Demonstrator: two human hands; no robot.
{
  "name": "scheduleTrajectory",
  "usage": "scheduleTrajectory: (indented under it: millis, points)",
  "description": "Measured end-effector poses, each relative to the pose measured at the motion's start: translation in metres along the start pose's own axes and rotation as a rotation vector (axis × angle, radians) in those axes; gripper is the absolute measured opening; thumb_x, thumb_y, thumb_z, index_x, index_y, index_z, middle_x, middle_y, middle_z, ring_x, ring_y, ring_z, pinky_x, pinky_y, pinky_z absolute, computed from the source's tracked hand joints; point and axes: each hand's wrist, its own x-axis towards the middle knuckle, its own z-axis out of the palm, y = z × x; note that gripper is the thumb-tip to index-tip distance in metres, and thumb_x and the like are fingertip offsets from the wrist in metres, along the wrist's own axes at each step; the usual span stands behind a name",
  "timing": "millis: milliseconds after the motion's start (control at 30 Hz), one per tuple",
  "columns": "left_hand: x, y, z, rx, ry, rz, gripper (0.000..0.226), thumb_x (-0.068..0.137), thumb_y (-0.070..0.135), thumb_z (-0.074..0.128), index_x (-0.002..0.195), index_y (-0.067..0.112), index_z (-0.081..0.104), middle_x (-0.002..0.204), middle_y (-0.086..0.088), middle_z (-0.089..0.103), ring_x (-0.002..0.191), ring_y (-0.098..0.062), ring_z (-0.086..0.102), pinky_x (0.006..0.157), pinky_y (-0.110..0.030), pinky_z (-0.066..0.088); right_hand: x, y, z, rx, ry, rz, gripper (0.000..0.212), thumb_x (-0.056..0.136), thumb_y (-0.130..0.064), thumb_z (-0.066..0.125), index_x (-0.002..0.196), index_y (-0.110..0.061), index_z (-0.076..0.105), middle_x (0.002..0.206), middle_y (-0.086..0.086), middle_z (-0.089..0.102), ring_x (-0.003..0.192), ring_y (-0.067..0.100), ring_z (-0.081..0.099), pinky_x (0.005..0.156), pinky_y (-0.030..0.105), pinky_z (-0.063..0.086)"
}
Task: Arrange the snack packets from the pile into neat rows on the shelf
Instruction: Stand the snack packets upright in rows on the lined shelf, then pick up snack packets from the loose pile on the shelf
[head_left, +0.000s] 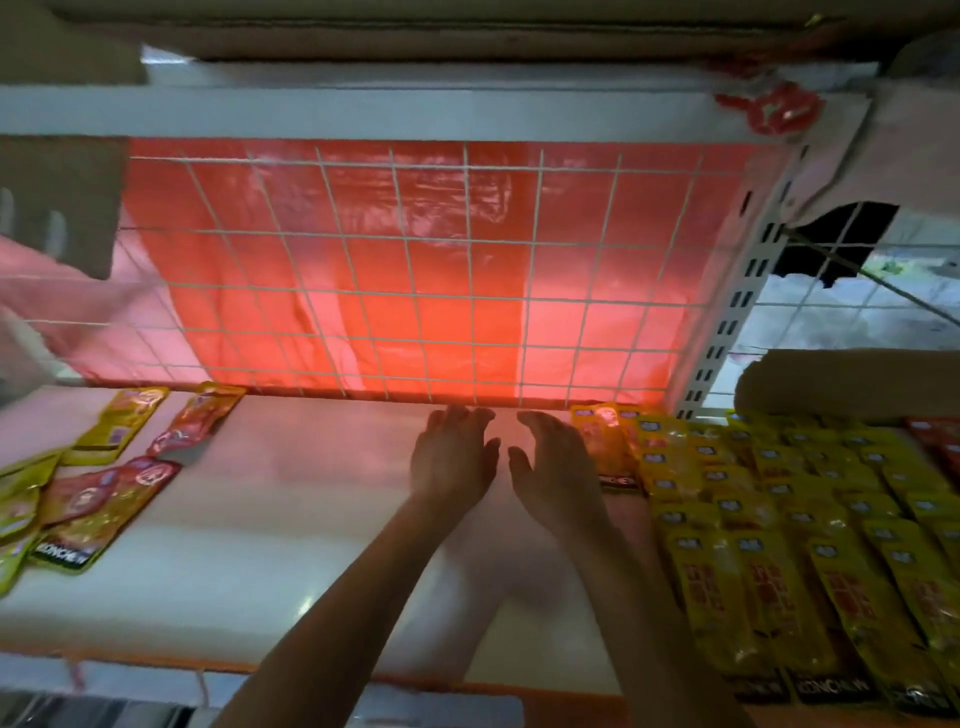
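While the frame edges are cutting off both packet groups, the full count is staying unreadable. The loose pile of snack packets (93, 499) is lying at the left end of the shelf (260, 545), running out past the left border, with two strays, one yellow (117, 423) and one orange-red (195, 418), lying apart near the back. The rows of yellow packets (779, 519) are covering the right end, overlapping like shingles and running off the right and lower borders. Print on most packets is blurring out; only a black bottom band with pale lettering is showing on a few.

The left hand (452, 457) and right hand (558, 467) are reaching in side by side at mid-shelf near the back, palms down, fingers straight and lying close together, holding nothing. Contact with the shelf: cannot tell. An orange packet (605, 441) is lying just beside the right hand, at the near end of the rows; touching or not, cannot tell.

Materials: packets are looking glossy, flat and oblong. Shelf surface is showing smooth, white, faintly reflective. A white wire grid (415, 260) of square cells is forming the back, with wrinkled translucent red plastic sheet (363, 208) glowing behind it. A slotted white upright (737, 312) is standing at the right rear corner
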Motion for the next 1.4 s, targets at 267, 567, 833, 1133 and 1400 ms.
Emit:
scheduleTrajectory:
  millis: [267,567,833,1133,1400]
  points:
    - [-0.023,-0.139,-0.061,0.142,0.008,-0.229,0.045,0.095,0.045,0.045,0.135,0.024,0.048,0.135,-0.006,0.051,0.122,-0.025,0.044,0.095,-0.036,0.042,0.019,-0.119,0.087,0.058,-0.178,-0.15,0.046,0.09,-0.019,0.056,0.135,-0.014,0.051,0.141,0.005,0.05,0.129,0.023,0.043,0.108,0.024,0.026]
    - [-0.061,-0.277,-0.118,0.411,-0.058,-0.465,0.028,0.091,0.029,0.046,0.116,0.017,0.051,0.123,-0.007,0.052,0.116,-0.028,0.046,0.091,-0.035,0.041,0.039,-0.244,0.181,0.063,-0.39,-0.261,0.045,0.09,-0.023,0.055,0.133,-0.013,0.051,0.137,0.01,0.051,0.124,0.029,0.046,0.104,0.03,0.034]
    - [-0.089,-0.329,-0.13,0.649,-0.041,-0.257,0.028,0.052,0.026,0.083,0.076,0.012,0.076,0.06,-0.006,0.064,0.058,-0.024,0.065,0.046,-0.024,0.045,0.053,-0.283,0.236,-0.073,-0.485,-0.298,0.051,0.097,-0.038,0.044,0.146,-0.032,0.031,0.16,-0.004,0.012,0.146,0.018,0.011,0.117,0.041,0.018]
    - [-0.077,-0.331,-0.133,0.475,0.008,-0.203,0.038,0.039,0.025,0.081,0.07,0.005,0.071,0.061,-0.013,0.062,0.055,-0.032,0.062,0.045,-0.031,0.05,0.049,-0.27,0.247,-0.25,-0.289,-0.129,0.046,0.089,-0.043,0.052,0.124,-0.014,0.046,0.128,0.008,0.04,0.118,0.03,0.04,0.094,0.043,0.036]
    - [-0.048,-0.29,-0.124,0.103,-0.062,-0.201,0.062,0.076,0.029,0.06,0.134,0.012,0.046,0.114,-0.015,0.052,0.101,-0.036,0.054,0.084,-0.039,0.044,0.038,-0.234,0.197,-0.038,-0.196,0.067,0.026,0.094,-0.018,0.042,0.118,-0.01,0.047,0.115,0.014,0.06,0.108,0.036,0.056,0.086,0.037,0.044]
